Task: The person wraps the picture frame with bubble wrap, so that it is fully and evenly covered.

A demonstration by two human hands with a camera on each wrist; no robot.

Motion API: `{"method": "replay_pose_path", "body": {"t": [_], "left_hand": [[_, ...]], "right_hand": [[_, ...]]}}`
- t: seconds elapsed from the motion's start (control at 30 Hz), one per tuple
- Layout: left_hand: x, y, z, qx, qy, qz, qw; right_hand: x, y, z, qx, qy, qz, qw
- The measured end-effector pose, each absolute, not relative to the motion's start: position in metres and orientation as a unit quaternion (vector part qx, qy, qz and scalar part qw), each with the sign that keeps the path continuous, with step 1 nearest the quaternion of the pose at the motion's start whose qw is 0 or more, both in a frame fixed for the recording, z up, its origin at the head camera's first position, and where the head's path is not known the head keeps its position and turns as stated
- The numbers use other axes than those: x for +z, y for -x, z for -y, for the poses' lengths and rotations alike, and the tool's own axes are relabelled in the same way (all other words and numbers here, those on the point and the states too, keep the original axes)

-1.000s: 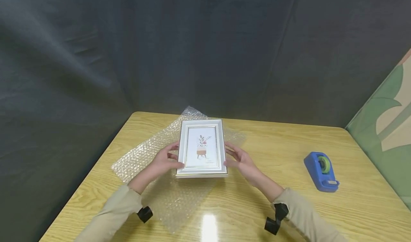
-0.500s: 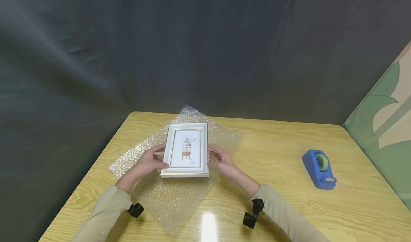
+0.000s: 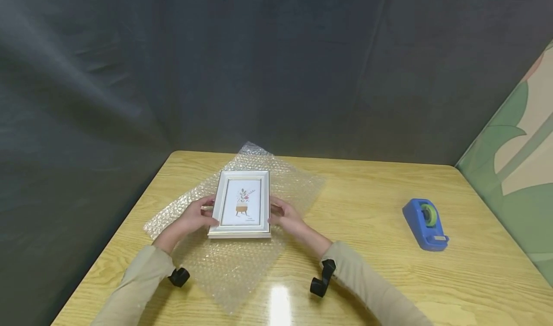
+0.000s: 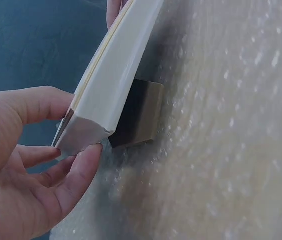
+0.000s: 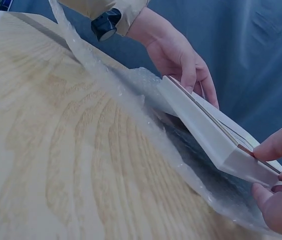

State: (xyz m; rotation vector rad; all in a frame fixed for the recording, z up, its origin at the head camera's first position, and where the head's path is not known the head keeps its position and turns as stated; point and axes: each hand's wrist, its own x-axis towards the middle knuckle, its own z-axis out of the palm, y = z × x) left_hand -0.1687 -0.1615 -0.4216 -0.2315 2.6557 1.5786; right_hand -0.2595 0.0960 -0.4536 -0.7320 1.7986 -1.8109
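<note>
A white picture frame (image 3: pixel 218 206) with thin gold lines and a potted-plant print is held face up above a sheet of bubble wrap (image 3: pixel 233 273). My left hand (image 3: pixel 190 219) grips its left edge, thumb on the front border. On the opposite edge, my right hand (image 3: pixel 291 219) pinches the frame between thumb and fingers. Seen in the left wrist view, the frame tilts over the wrap, with a dark support leg (image 4: pixel 137 115) beneath it. In the right wrist view, the frame's thick white side (image 5: pixel 201 127) runs between both hands.
A blue tape dispenser (image 3: pixel 425 227) with a green roll stands on the right of the wooden table (image 3: pixel 363 206). A dark curtain (image 3: pixel 276 66) hangs behind the table. A leaf-patterned panel (image 3: pixel 514 172) borders the right side.
Both hands have carried the picture frame to the left, from the right part of the bubble wrap to nearer its middle. The bubble wrap and dispenser stay where they were on the table.
</note>
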Motion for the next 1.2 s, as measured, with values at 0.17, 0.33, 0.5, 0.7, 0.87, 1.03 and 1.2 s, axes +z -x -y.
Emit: {"method": "replay_pose_path", "body": {"t": [0.17,0.33,0.5,0.7,0.87,1.03,1.2], "left_hand": [[-0.426,0.167,0.164,0.504,0.090,-0.859,0.019],[-0.434,0.168,0.164,0.502,0.097,-0.859,0.021],[-0.441,0.167,0.165,0.491,0.104,-0.865,0.016],[-0.441,0.157,0.167,0.478,0.083,-0.874,0.020],[-0.438,0.141,0.172,0.479,0.049,-0.876,0.043],[-0.442,0.137,0.175,0.467,0.040,-0.883,0.037],[-0.445,0.141,0.175,0.457,0.042,-0.888,0.034]], "right_hand": [[-0.461,0.260,-0.090,-0.659,0.270,-0.661,0.237],[-0.465,0.259,-0.088,-0.650,0.264,-0.672,0.238],[-0.467,0.259,-0.085,-0.628,0.283,-0.691,0.220],[-0.453,0.249,-0.092,-0.578,0.354,-0.716,0.166],[-0.459,0.245,-0.097,-0.553,0.379,-0.720,0.182],[-0.464,0.243,-0.097,-0.548,0.390,-0.717,0.183],[-0.465,0.242,-0.097,-0.550,0.398,-0.717,0.158]]}}
